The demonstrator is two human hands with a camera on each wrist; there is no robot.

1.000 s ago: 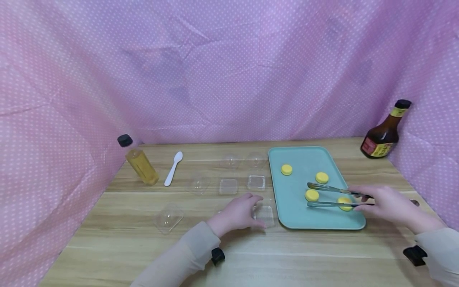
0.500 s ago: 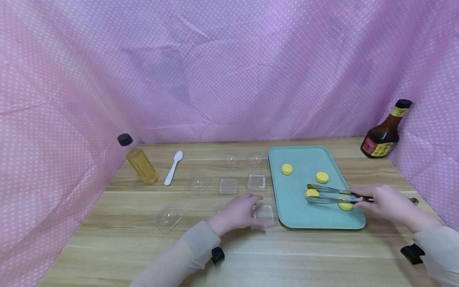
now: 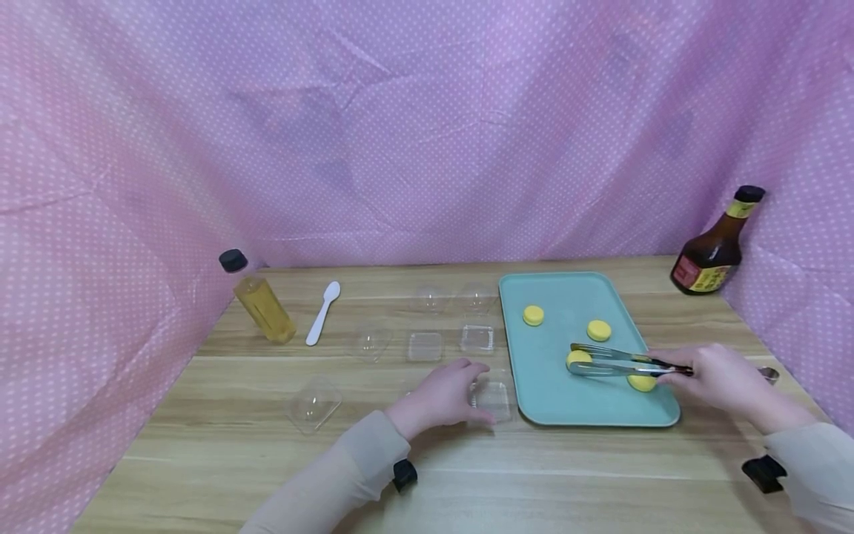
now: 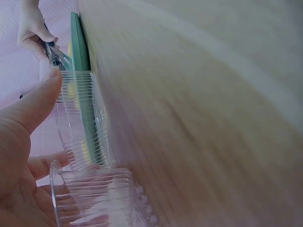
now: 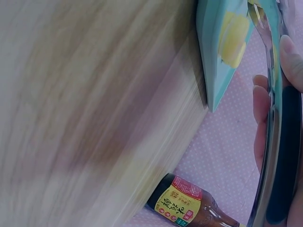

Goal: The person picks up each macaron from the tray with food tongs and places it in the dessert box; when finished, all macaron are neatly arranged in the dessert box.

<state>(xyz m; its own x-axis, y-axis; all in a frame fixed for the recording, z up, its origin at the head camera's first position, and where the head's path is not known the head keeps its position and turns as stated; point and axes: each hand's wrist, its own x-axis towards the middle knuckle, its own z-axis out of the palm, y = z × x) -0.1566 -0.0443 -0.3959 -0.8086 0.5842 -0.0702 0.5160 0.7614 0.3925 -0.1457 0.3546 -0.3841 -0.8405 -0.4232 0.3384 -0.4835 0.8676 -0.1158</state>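
Observation:
My left hand [image 3: 440, 393] holds a clear plastic box [image 3: 494, 400] on the table, thumb on one side and fingers on the other. In the left wrist view the ribbed wall of the box [image 4: 75, 87] shows by the thumb. My right hand [image 3: 723, 382] grips metal tongs [image 3: 614, 369] with a dark handle [image 5: 286, 161]. The tong tips lie either side of a yellow macaron [image 3: 577, 357] on the teal tray [image 3: 567, 408]. Another macaron [image 3: 642, 383] sits partly under the tongs; two more macarons [image 3: 599, 331] lie farther back.
Several clear plastic boxes and lids, such as one box [image 3: 425, 346] and one lid [image 3: 313, 404], stand left of the tray. A white spoon [image 3: 323, 314] and an oil bottle [image 3: 267, 308] are at left. A brown sauce bottle [image 3: 710, 256] stands back right.
The tong arms have drawn together: the near arm moved back until the tips flank the near-left macaron closely. My left hand has stayed in place.

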